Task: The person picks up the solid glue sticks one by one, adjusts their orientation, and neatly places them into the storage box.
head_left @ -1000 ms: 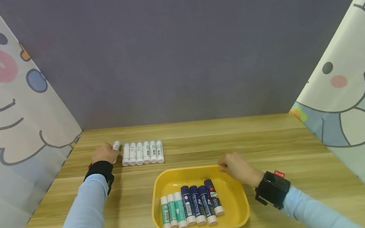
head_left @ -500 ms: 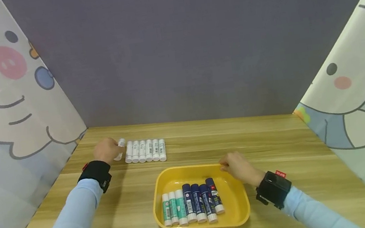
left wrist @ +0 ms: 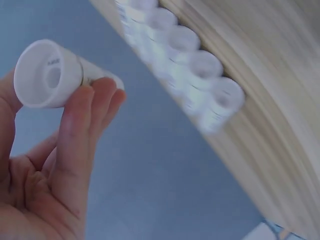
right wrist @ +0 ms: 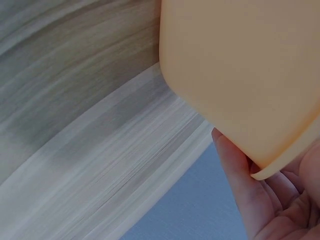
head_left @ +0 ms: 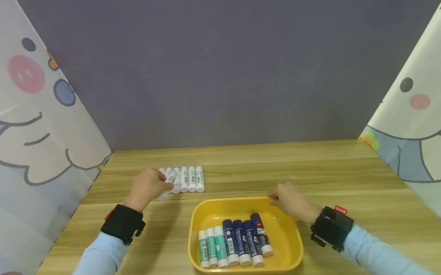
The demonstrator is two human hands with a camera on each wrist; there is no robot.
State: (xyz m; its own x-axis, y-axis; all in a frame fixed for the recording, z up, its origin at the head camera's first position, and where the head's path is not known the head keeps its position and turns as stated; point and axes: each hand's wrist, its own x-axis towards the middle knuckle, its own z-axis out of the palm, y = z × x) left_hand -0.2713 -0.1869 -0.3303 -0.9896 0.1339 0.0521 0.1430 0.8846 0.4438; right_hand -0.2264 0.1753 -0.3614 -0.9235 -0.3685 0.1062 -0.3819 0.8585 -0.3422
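Note:
My left hand (head_left: 148,187) grips a white glue stick (head_left: 169,181) lifted just off the table, over the left end of a row of several white glue sticks (head_left: 189,179). In the left wrist view the held stick (left wrist: 55,75) sits between thumb and fingers, with the row (left wrist: 192,75) beyond it. My right hand (head_left: 288,199) holds the far right rim of a yellow tray (head_left: 288,258); the right wrist view shows its fingers under the tray's rim (right wrist: 280,160). In the tray lie three green-and-white sticks (head_left: 212,248) and several dark blue ones (head_left: 246,241), side by side.
The wooden table (head_left: 380,209) is walled by a grey panel at the back and cartoon-printed curtains left and right (head_left: 15,136). Bare wood lies right of the tray and in front of it.
My left hand has lifted one white stick from the row's left end and moved it right and nearer, over the row. The right hand stays on the tray's rim.

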